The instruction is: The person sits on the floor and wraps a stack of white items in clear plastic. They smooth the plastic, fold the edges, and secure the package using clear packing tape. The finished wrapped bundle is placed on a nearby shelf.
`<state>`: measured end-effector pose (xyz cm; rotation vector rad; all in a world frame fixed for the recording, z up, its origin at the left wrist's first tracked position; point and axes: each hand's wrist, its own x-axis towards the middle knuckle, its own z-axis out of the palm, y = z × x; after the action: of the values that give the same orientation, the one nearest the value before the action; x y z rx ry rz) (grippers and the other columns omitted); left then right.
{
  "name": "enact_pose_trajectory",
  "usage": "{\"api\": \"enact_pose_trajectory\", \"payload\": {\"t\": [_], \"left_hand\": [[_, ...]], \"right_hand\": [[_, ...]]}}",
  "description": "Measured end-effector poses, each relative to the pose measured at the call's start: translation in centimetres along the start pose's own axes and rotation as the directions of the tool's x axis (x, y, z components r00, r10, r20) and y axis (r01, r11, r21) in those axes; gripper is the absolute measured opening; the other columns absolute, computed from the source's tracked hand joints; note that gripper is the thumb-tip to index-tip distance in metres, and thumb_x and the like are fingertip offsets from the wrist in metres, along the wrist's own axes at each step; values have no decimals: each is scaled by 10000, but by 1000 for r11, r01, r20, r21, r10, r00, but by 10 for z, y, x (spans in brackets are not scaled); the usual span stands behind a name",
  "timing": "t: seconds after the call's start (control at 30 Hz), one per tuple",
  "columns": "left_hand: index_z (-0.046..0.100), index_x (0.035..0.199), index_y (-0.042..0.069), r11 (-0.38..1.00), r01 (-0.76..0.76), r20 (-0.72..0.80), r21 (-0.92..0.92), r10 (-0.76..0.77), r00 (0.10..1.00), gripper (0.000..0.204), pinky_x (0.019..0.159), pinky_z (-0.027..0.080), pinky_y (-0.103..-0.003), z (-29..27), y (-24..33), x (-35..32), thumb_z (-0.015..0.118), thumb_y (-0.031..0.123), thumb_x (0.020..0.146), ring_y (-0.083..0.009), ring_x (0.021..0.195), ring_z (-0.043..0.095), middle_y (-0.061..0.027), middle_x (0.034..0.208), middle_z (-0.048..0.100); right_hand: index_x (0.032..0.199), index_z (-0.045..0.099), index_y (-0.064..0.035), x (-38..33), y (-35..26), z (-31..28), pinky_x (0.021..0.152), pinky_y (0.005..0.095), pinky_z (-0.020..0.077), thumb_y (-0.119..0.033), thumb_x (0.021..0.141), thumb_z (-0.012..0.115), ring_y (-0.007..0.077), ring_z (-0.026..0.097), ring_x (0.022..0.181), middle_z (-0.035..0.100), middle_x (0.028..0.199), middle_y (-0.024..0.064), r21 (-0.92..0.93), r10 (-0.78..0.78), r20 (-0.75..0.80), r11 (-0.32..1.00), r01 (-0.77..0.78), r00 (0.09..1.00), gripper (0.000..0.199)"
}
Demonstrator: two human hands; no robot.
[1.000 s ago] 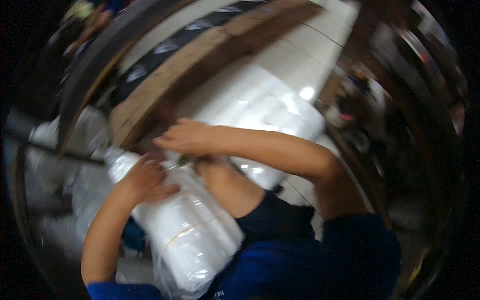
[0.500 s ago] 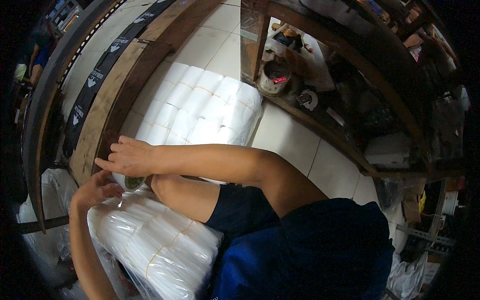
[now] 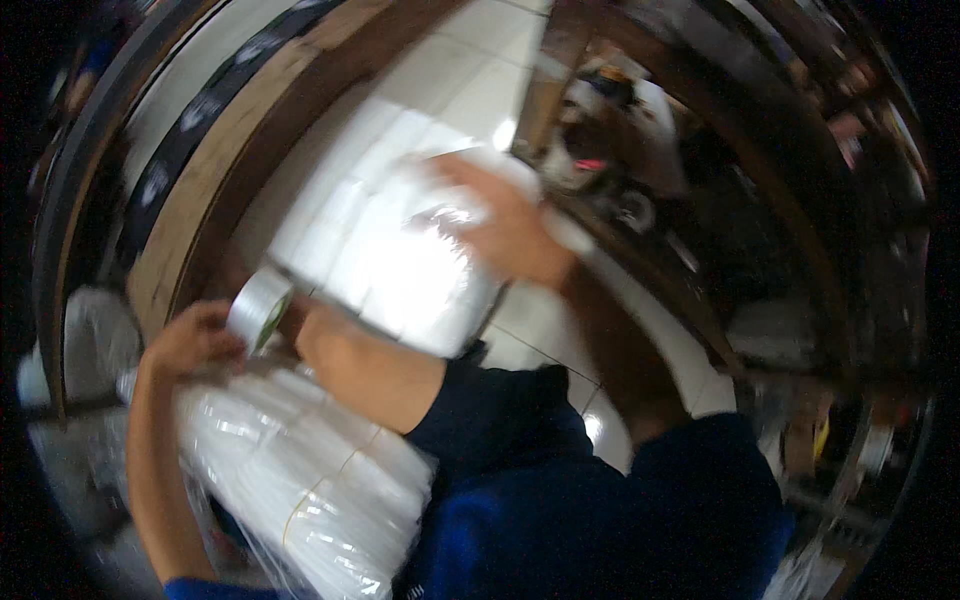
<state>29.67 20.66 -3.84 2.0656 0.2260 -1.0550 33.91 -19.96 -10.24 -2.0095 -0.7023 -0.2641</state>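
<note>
My left hand (image 3: pixel 200 338) grips a roll of whitish tape (image 3: pixel 258 305) beside my bent knee. Under that hand lies a clear plastic bag (image 3: pixel 320 470) packed with white, rubber-banded bundles, next to my leg. Over to the right, my right hand (image 3: pixel 515 228) is held above a second clear-wrapped pack (image 3: pixel 395 275) of white bundles on the floor. Its fingers are blurred but look spread, with nothing visible in them; whether they touch the pack I cannot tell.
A long wooden beam (image 3: pixel 225 165) runs along the left, with a black printed strip (image 3: pixel 165 165) beside it. Dark wooden shelving (image 3: pixel 640 245) at the right holds a pot with something red in it. White tiles (image 3: pixel 525 325) cover the floor.
My right hand has left the tape roll and swung right, over the floor pack. The left hand stays near its place, with the roll now tilted and more visible.
</note>
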Motion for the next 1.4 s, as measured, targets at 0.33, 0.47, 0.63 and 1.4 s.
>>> {"api": "enact_pose_trajectory", "payload": {"t": [0.33,0.47,0.63,1.4], "left_hand": [[658,1019,-19,997,-28,91,-66,34,995,203,719,541,-285,1,-5,12,634,105,860,-138,733,651,-57,815,668],[644,1057,-33,997,-13,76,-81,19,997,226,715,548,-289,0,-12,14,624,97,873,-155,741,658,-64,817,662],[644,1135,0,991,-14,61,133,6,998,318,714,537,-301,-5,-11,24,638,55,823,-129,755,629,-57,871,680],[689,976,6,995,-74,95,-73,81,992,214,651,530,-276,-10,-20,36,680,108,788,-117,677,626,-16,786,678]], "right_hand": [[1491,263,-96,-185,155,-244,1073,485,350,-457,937,522,343,374,1339,307,1500,175,-800,923,-189,53,-598,334,711],[1500,251,-85,-210,190,-253,1065,486,341,-466,954,494,340,370,1325,298,1494,185,-811,943,-157,47,-583,294,709],[1439,315,-68,-201,146,-257,905,419,395,-380,952,515,274,455,1107,419,1291,162,-711,829,-219,225,-666,514,611],[996,628,21,70,-147,123,673,473,504,-149,873,567,426,634,740,637,746,254,-19,-171,703,966,259,690,218]]}}
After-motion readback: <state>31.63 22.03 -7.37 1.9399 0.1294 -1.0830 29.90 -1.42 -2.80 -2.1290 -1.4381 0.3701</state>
